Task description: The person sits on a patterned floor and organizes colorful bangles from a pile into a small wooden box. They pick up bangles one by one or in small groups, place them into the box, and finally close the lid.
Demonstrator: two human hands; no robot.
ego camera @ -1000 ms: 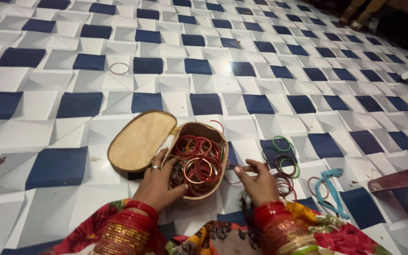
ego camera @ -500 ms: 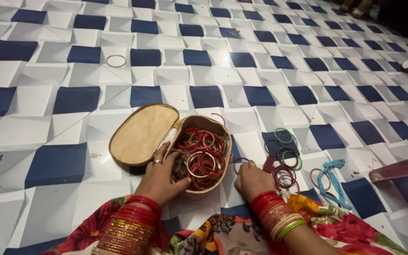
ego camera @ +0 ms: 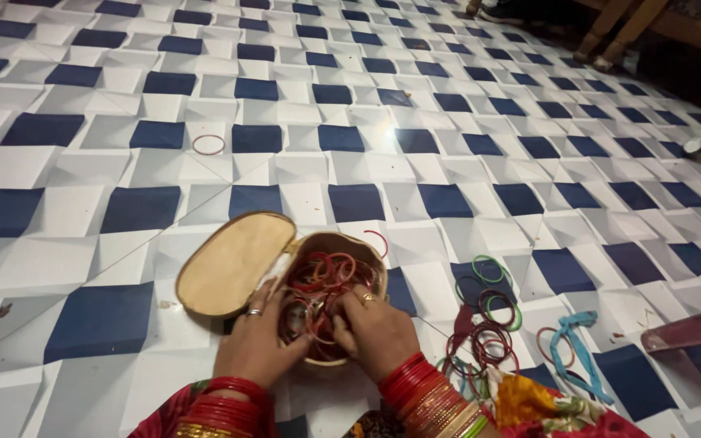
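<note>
An oval tan box (ego camera: 371, 253) stands open on the tiled floor, its lid (ego camera: 229, 264) lying flat to the left. Inside is a heap of red and gold bangles (ego camera: 324, 274). My left hand (ego camera: 263, 341), with a ring on one finger, grips the box's near left rim. My right hand (ego camera: 375, 328) reaches into the box from the right, fingers curled among the bangles. Whether it holds one is hidden by the fingers. Both wrists wear stacks of red and gold bangles.
Loose green and dark red bangles (ego camera: 488, 312) lie right of the box, with a light blue ribbon (ego camera: 576, 341) beyond them. One red bangle (ego camera: 208, 144) lies far off at the upper left. A pink object (ego camera: 695, 328) juts in at the right edge. Furniture legs (ego camera: 618, 32) stand at the top right.
My right hand has left the loose bangles on the floor and moved left into the box. The left hand has stayed on the box's rim.
</note>
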